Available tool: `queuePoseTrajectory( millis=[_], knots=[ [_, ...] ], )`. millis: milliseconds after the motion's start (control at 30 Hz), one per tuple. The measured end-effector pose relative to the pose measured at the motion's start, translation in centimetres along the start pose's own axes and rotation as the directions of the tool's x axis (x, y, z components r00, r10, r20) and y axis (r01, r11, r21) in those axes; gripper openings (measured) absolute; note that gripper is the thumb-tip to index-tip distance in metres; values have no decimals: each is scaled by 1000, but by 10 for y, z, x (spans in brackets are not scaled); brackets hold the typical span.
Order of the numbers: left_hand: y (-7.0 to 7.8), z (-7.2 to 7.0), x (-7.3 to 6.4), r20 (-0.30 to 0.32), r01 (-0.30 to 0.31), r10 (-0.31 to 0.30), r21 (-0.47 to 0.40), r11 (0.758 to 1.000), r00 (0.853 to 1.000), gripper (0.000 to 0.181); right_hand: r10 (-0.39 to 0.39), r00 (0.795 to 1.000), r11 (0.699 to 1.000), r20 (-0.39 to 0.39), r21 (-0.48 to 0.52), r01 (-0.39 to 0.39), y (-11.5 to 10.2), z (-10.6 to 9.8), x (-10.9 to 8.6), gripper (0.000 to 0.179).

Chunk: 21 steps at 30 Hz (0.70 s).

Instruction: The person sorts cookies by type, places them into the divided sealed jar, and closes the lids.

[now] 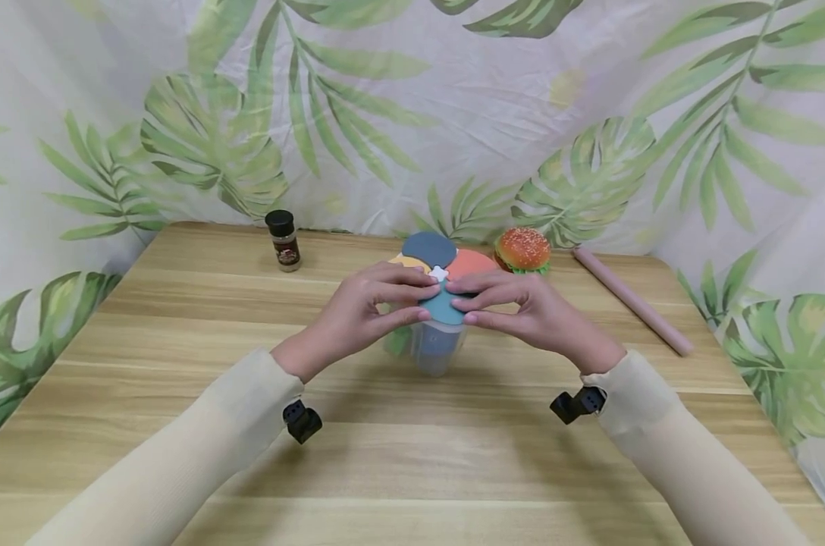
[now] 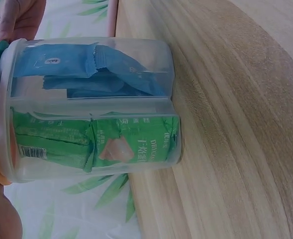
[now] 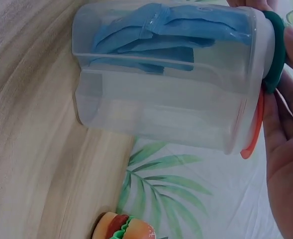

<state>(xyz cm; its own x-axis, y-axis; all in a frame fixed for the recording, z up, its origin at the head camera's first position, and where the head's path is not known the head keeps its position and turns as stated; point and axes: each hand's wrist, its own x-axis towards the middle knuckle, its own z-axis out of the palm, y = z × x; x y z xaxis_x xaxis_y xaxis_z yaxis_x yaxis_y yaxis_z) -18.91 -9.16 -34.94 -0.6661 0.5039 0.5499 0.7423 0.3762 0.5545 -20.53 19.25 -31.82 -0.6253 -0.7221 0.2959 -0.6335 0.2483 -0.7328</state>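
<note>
A clear plastic storage jar with divided compartments [image 1: 434, 356] stands upright on the table in front of me. Its top carries a teal lid [image 1: 443, 306], with dark blue, coral and yellow lids round a white star-shaped hub. My left hand [image 1: 378, 299] rests its fingertips and thumb on the left side of the teal lid. From the right, my right hand [image 1: 511, 303] presses the same lid, thumb near its front edge. Through the wall in the left wrist view show blue packets [image 2: 66, 62] and green packets [image 2: 131, 142], in separate compartments.
A black-capped seasoning bottle [image 1: 286, 246] stands at the back left. Behind the jar on the right sits a toy burger [image 1: 523, 249]. A pinkish rolling rod [image 1: 631, 299] lies slantwise at the right of the wooden table [image 1: 180, 334]. Leaf-patterned cloth [image 1: 453, 98] hangs behind.
</note>
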Motion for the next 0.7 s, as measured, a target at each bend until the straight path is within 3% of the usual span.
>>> queuePoseTrajectory(
  millis=[433,700],
  knots=[
    [0,3,3,10,-30,30,6,1000,999,35,-153,985,988,-74,-27,151,8,7,-9,37],
    [1,1,1,2,-10,10,6,1000,1000,35,-172,984,985,-53,2,172,10,8,-6,37]
  ],
)
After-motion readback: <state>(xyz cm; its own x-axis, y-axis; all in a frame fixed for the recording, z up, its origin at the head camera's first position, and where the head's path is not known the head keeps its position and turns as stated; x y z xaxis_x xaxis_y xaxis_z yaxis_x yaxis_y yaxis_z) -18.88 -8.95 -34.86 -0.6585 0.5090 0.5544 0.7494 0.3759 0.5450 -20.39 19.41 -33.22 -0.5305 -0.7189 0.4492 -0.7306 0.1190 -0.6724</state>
